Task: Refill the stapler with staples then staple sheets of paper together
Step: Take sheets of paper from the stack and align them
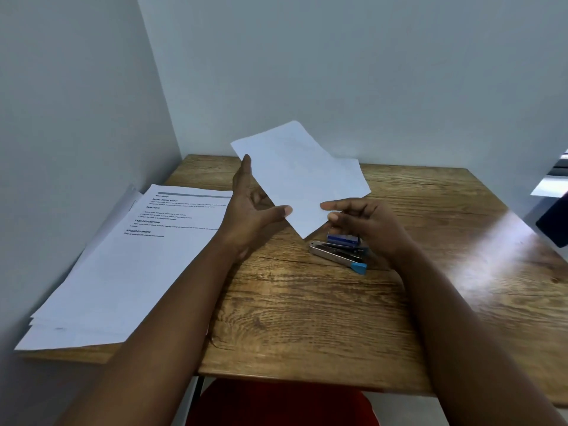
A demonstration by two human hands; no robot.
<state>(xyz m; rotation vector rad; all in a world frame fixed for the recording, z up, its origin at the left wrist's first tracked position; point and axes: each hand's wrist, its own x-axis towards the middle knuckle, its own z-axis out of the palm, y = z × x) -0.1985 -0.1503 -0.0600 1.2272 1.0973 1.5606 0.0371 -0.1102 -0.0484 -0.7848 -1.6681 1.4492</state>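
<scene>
A white sheet of paper (299, 176) is held tilted above the wooden table (307, 302); I cannot tell whether it is one sheet or more. My left hand (249, 207) holds its left edge, thumb on the front and fingers behind. My right hand (359, 222) pinches the lower right edge between thumb and fingertips. Below the paper's lower corner, a metal stapler (338, 255) with a blue end lies on the table. A small blue staple box (342, 239) sits just behind it, partly hidden by my right hand.
A stack of printed sheets (129, 256) lies on the table's left side and overhangs the left edge. Walls stand close on the left and behind. A red seat (276, 404) shows below the front edge. A dark object (553, 222) stands at the far right.
</scene>
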